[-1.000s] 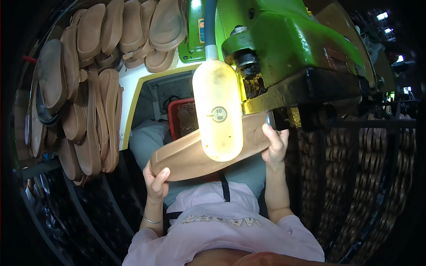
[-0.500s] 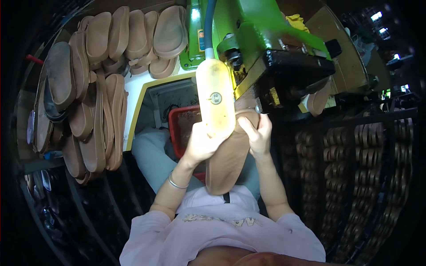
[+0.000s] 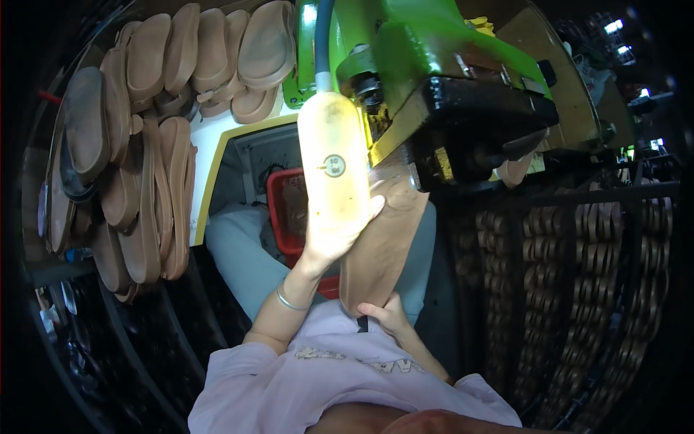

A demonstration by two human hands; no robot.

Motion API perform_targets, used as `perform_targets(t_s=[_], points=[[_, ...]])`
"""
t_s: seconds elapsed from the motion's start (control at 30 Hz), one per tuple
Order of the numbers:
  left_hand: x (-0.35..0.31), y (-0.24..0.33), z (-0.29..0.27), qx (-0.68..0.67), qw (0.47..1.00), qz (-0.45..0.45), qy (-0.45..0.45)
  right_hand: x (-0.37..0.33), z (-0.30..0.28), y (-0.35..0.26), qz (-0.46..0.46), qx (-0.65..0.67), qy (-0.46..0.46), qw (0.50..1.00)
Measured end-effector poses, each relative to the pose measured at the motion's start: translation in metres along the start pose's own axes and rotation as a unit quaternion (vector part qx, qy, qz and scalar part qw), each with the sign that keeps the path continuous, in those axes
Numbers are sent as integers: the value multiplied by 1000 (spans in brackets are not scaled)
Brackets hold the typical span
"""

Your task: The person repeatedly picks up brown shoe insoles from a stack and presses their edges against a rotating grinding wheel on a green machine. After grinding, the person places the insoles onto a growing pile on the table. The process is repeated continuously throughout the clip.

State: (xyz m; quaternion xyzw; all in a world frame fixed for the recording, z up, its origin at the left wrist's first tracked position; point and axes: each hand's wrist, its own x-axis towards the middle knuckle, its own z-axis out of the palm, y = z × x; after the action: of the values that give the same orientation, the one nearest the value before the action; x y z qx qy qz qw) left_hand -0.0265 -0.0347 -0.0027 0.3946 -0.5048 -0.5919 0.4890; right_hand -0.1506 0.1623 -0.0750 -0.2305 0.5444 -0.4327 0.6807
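Note:
A brown shoe sole [image 3: 383,249] slants from my lap up to the black front part of a green machine [image 3: 426,58], where its far end meets the machine. My left hand [image 3: 329,242] grips the sole's left edge, thumb lying on top; a glowing yellow lamp [image 3: 334,166] on a grey-blue stalk covers part of that hand. At the sole's near end my right hand [image 3: 388,316] is closed on it, thumb over the top and fingers underneath. Whether the machine's working point touches the sole cannot be made out.
Several brown soles [image 3: 148,195] are piled on the white, yellow-edged table [image 3: 210,155] to the left. A red basket [image 3: 278,206] sits below the table's cutout, by my knees. Racks [image 3: 557,253] filled with rows of brown soles stand at the right. A cardboard box [image 3: 560,79] is behind the machine.
My right hand has moved from the sole's far end to its near end. The sole's far end has swung slightly right, against the machine. My left hand still holds the left edge.

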Motion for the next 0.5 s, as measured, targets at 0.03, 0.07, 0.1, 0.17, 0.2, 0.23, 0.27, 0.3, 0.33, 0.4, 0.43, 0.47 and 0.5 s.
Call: perform_targets(t_s=[0.03,0.07,0.1,0.17,0.2,0.23,0.27,0.3,0.33,0.4,0.43,0.47,0.5], points=[[-4,-1,-2,3,1000,-8,9,-3,-4,0,8,5,-1,1000],[-9,-2,-5,5,1000,-19,16,-7,-9,-1,7,-10,-7,1000],[-14,-4,-7,-2,999,-34,21,-12,-17,-2,7,-26,-13,1000],[-25,-8,-11,-19,998,-52,32,-22,-30,-5,5,-23,-11,1000],[-28,-13,-12,-29,997,-55,37,-28,-34,-10,2,-6,-2,1000],[-30,-14,-13,-33,997,-56,36,-33,-39,-14,-1,11,8,1000],[-33,-16,-14,-37,997,-57,38,-36,-46,-17,-24,18,27,999],[-34,-16,-14,-34,997,-56,35,-38,-53,-20,-46,26,45,998],[-35,-15,-14,-31,998,-53,31,-41,-60,-24,-70,34,64,995],[-35,-18,-14,-21,999,-38,9,-45,-75,-39,-111,52,120,985],[-35,-19,-14,-16,999,-30,1,-44,-81,-46,-126,57,137,981],[-35,-20,-12,-27,999,-29,-7,-41,-77,-60,-155,46,176,971],[-34,-21,-9,-39,999,-28,-14,-36,-72,-77,-183,34,214,959]])
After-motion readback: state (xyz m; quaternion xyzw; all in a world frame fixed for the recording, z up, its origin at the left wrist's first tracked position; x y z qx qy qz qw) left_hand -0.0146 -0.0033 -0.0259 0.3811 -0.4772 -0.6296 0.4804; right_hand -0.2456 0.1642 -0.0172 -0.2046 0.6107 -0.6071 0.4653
